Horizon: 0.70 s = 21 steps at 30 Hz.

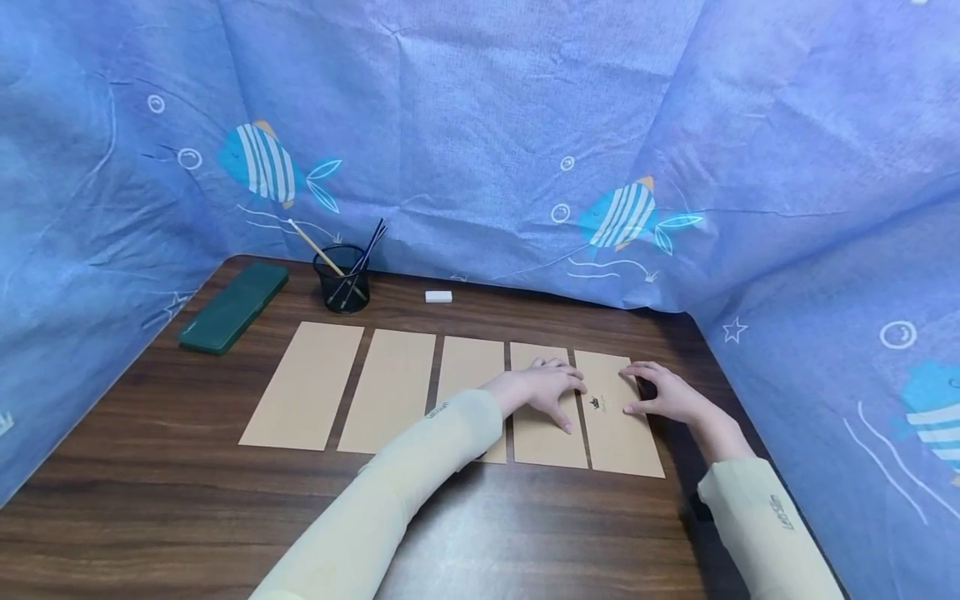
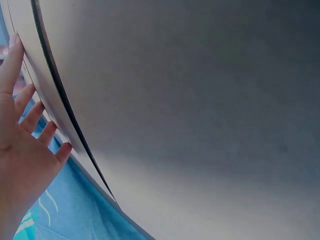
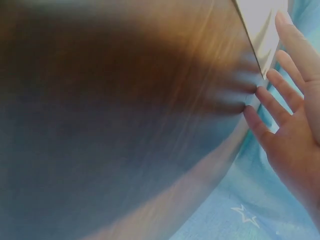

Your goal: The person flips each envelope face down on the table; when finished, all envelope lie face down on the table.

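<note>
Several tan paper rectangles lie side by side in a row on the dark wood table (image 1: 247, 517). On the rightmost tan rectangle (image 1: 618, 446) there is a small dark crown print. My left hand (image 1: 543, 390) is over the tan rectangle (image 1: 551, 446) just left of it, with the fingertips near the gap between the two. At the right edge of the rightmost one, my right hand (image 1: 667, 395) has its fingers and thumb apart. Neither hand grips anything. Spread fingers also show on the left hand (image 2: 22, 130) and the right hand (image 3: 295, 125) in their wrist views.
Behind the row stand a black mesh pen holder (image 1: 347, 292) with several slim sticks and a white eraser (image 1: 438, 297). A dark green flat case (image 1: 236, 307) lies at the far left. Blue fish-print cloth (image 1: 480, 150) hangs along the table's back and sides.
</note>
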Motion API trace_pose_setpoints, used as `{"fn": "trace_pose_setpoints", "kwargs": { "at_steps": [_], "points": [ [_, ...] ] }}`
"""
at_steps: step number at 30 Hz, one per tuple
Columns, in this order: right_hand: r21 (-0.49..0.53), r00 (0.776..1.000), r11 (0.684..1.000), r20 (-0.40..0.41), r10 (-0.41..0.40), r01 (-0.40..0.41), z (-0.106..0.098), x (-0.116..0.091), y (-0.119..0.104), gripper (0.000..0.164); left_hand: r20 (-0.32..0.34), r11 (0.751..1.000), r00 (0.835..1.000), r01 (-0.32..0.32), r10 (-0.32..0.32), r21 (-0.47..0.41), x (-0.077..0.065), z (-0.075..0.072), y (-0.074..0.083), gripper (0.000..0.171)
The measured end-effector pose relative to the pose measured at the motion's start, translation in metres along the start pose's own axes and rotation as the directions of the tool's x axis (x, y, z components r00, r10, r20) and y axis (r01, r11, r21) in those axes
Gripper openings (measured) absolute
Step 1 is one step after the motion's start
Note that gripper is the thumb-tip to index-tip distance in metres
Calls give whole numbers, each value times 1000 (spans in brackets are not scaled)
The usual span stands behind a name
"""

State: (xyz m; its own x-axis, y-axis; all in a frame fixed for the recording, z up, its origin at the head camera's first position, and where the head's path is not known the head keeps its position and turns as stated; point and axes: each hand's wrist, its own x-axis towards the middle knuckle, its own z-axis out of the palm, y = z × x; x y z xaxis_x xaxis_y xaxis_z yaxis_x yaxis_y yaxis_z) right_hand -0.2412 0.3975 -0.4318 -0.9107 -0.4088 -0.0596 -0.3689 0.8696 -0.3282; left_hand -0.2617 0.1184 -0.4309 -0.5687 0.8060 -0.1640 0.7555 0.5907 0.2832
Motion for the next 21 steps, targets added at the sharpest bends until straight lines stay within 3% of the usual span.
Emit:
{"fn": "trace_pose_setpoints", "kwargs": {
  "at_steps": [9,21],
  "points": [
    [-1,997,998,39,60,-60,-6,23,5,80,3,1000,1000,-4,4,21,1,0,0,81],
    [31,997,997,17,77,-78,-5,33,10,76,3,999,1000,0,0,49,3,1,-1,82]
  ]
}}
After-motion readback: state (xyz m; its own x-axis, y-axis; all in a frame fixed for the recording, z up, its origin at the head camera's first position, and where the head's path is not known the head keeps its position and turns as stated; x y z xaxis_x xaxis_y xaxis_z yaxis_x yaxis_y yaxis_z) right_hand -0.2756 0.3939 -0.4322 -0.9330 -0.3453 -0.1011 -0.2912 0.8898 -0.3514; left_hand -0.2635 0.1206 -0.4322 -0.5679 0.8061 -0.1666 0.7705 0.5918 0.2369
